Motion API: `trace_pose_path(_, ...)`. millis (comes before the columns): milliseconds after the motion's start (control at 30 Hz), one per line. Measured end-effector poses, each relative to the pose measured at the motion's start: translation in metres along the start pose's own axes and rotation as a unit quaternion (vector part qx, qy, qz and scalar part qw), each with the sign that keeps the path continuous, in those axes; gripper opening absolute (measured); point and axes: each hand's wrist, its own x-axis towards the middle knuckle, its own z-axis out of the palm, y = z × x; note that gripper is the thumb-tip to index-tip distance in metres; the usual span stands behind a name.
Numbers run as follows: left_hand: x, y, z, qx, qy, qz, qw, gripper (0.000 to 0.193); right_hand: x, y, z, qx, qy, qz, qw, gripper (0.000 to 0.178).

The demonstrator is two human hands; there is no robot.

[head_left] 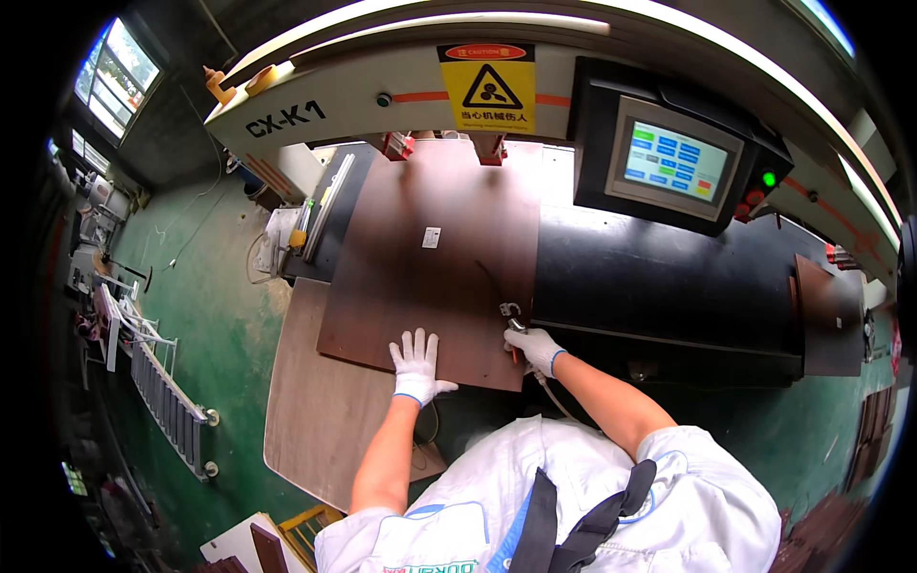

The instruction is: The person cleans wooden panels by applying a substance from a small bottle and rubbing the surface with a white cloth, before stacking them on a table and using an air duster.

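One large, flat, dark-brown wood-grain panel [458,286] lies on a long, smooth black tabletop [669,277], its far end beneath a pale overhead machine beam [353,116]. My white-gloved left hand [416,368] rests palm down at the panel's near edge, fingers spread, gripping nothing. My white-gloved right hand [535,349] is closed round a small silvery metal tool [512,313] with a pale hose [546,385], by the near right corner; exact type of tool unclear.

Handling (judged): stiff, probably heavy for one arm; smooth face, apt to slide under a glove; corners likely to chip. Best hold: opposite long sides, or the near edge with fingers beneath, keeping off the small white label [432,237].

Edges: near edge seems to project past the tabletop's front, so fingers could get under. To the right, black surface runs on toward a second brown panel [826,320], well apart. To the left, a grey-brown board [315,411] sits close by the near corner. Red-tipped fittings [493,150] overhead limit lift at the far end.
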Motion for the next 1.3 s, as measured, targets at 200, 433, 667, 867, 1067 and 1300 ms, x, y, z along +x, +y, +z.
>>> trace_pose_path(200, 0.016, -0.032, -0.007, 0.005, -0.014, 0.019, 1.000, 0.126, 0.015, -0.012, 0.030, -0.006, 0.041, 0.010, 0.999, 0.035)
trace_pose_path(433, 0.013, -0.033, -0.005, -0.031, 0.019, 0.026, 0.999, 0.124, 0.000, -0.044, 0.030, -0.160, 0.058, 0.040, 0.985, 0.050)
trace_pose_path(667, 0.008, -0.046, 0.004, -0.058, 0.045, 0.022, 0.997, 0.125, -0.005, -0.179, 0.076, -0.360, 0.242, -0.201, 0.878, 0.051)
trace_pose_path(867, 0.006, -0.044, 0.000, -0.066, 0.022, 0.029, 0.997, 0.124, 0.005, -0.280, 0.123, -0.415, 0.304, -0.285, 0.808, 0.049)
trace_pose_path(1067, 0.020, -0.031, -0.008, -0.080, 0.020, 0.027, 0.996, 0.123, 0.060, -0.294, 0.105, -0.300, 0.279, -0.300, 0.862, 0.041)
trace_pose_path(1300, 0.007, -0.043, 0.001, -0.086, 0.024, 0.015, 0.996, 0.124, -0.022, -0.236, 0.126, -0.506, 0.109, -0.226, 0.825, 0.033)
